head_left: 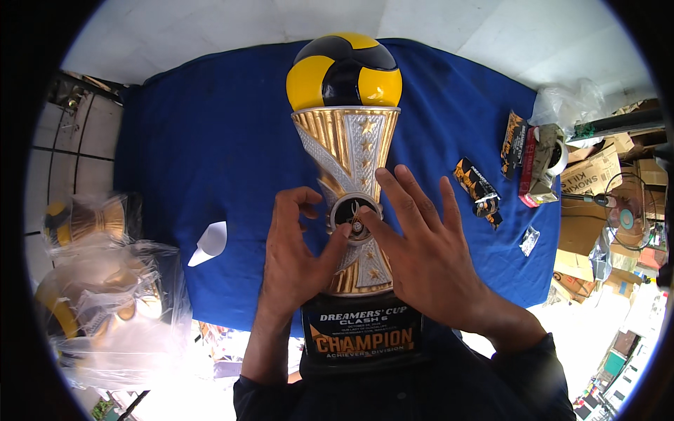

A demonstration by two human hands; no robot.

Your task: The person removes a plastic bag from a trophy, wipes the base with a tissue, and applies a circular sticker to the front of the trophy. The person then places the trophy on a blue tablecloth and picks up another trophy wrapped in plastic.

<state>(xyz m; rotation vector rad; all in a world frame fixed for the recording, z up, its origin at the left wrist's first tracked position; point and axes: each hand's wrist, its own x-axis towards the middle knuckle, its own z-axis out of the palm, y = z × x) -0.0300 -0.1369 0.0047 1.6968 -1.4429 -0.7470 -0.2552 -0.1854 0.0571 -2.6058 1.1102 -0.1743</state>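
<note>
A tall gold and silver trophy lies along the blue cloth, its top a yellow and black volleyball and its base a black block with a printed label. On its narrow middle sits a round medallion with a dark centre. My left hand has its thumb pressed on the medallion's left part, its other fingers loosely bent and apart from the thumb. From the right, my right hand rests its thumb on the medallion, the other fingers stretched out and spread above the trophy. Both thumbs partly cover the medallion.
A white paper piece lies on the blue cloth at left. To the right are black and orange printed labels, a tape roll and a small clear packet. Plastic-wrapped trophies stand at far left; cardboard boxes at far right.
</note>
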